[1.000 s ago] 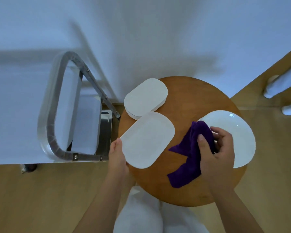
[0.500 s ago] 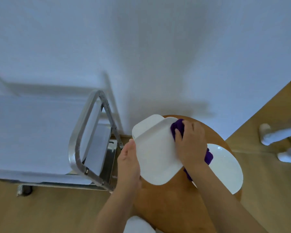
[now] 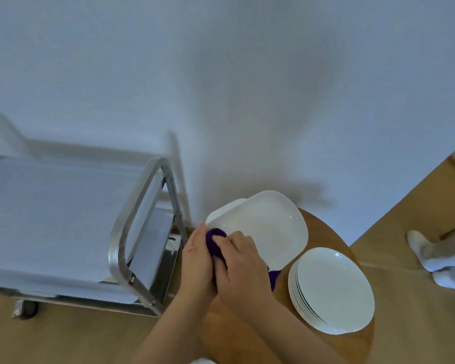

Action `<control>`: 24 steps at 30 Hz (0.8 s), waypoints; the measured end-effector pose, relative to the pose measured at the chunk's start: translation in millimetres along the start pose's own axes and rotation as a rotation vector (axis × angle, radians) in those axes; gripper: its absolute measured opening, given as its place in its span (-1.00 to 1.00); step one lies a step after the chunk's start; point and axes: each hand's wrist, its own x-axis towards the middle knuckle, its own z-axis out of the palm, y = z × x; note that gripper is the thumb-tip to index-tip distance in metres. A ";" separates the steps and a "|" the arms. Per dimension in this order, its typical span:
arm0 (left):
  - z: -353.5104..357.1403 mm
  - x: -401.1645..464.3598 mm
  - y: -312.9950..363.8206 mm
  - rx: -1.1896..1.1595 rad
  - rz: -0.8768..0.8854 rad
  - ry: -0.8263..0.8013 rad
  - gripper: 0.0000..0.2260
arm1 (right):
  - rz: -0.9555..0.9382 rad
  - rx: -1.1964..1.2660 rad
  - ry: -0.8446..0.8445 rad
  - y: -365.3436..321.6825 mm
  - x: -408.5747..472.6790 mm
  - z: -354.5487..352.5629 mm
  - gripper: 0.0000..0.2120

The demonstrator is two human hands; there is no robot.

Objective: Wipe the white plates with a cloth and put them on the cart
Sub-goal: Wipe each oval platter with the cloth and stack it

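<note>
A white rounded-rectangular plate (image 3: pixel 268 227) is tilted up above the round wooden table (image 3: pixel 323 232). My left hand (image 3: pixel 197 261) holds it by its near left edge. My right hand (image 3: pixel 242 266) grips a purple cloth (image 3: pixel 216 240) and presses it on the plate's near left corner, right beside my left hand. A corner of a stack of like plates (image 3: pixel 225 210) shows behind the held plate. A stack of several round white plates (image 3: pixel 334 290) sits on the right of the table. The cart (image 3: pixel 50 219) stands to the left, its top covered in white.
The cart's metal handle loop (image 3: pixel 132 206) rises between the cart top and the table, close to my left hand. A white wall runs behind both. Another person's feet in white socks (image 3: pixel 436 253) stand on the wooden floor at the far right.
The plate has been lifted off the table and tilted up. My right hand with the cloth has moved from the plate's far edge to its near left corner, next to my left hand.
</note>
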 end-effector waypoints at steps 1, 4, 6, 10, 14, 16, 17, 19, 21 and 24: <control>0.5 -2.2 0.2 -0.014 -0.017 -0.004 -0.66 | -0.041 -0.011 -0.004 3.8 0.9 -2.4 -0.81; 6.0 -4.7 8.9 -0.017 0.007 -0.023 -0.68 | -0.164 -0.059 0.062 16.4 13.9 -9.1 -0.76; 8.2 -5.9 17.8 0.010 0.084 -0.028 -0.68 | -0.192 -0.088 0.151 22.6 24.2 -10.6 -0.74; 0.1 -12.5 28.1 0.094 0.267 -0.016 -0.64 | -0.071 -0.169 0.285 47.5 43.2 -18.5 -0.71; -4.6 -20.7 32.8 0.122 0.341 0.033 -0.61 | 0.127 -0.233 0.274 81.0 51.8 -33.7 -0.66; -0.7 -24.1 36.5 0.097 0.355 0.031 -0.62 | 0.180 -0.170 0.275 83.0 48.4 -35.1 -0.68; 2.5 -25.7 37.9 0.074 0.357 0.033 -0.62 | 0.233 -0.139 0.296 82.0 46.6 -35.0 -0.68; 9.0 -27.6 39.5 0.036 0.358 0.051 -0.60 | 0.346 -0.092 0.326 77.5 42.7 -33.5 -0.69; 14.7 -27.7 40.3 0.024 0.337 0.050 -0.54 | 0.386 -0.070 0.304 70.4 36.4 -30.5 -0.67; 20.2 -26.2 39.1 -0.013 0.242 0.051 -0.55 | 0.369 -0.080 0.247 50.9 25.5 -26.8 -0.68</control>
